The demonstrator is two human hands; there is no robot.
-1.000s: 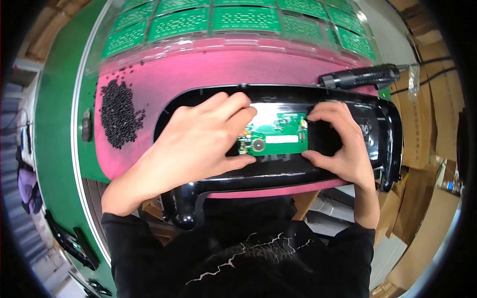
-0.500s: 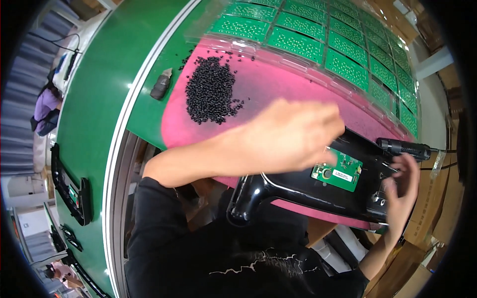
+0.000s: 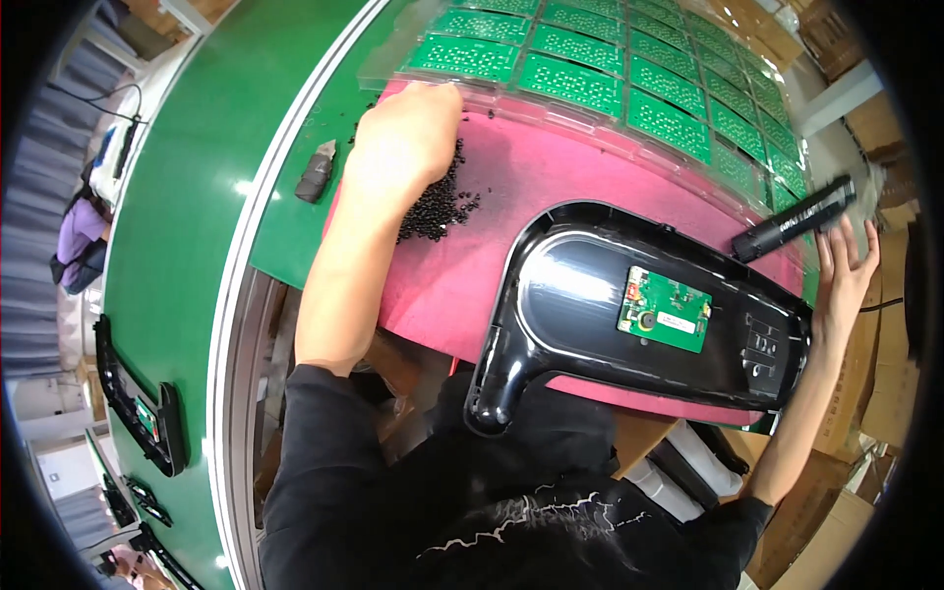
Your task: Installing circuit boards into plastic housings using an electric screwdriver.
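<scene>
One board (image 3: 666, 308), bared in the shell (image 3: 580, 295), with no grip of mine steadying it now.
My left hand (image 3: 408, 138) has left it for the black pile (image 3: 430, 214), fingers curled, tips hidden; I cannot tell whether they pinch anything. My right hand (image 3: 844, 280) has moved up beside the driver (image 3: 792, 218), fingers spread, contact unclear; the driver slants more steeply than a moment ago.

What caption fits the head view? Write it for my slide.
Left hand at small black pieces, right hand by a black tool, circuit board in a black shell.
</scene>
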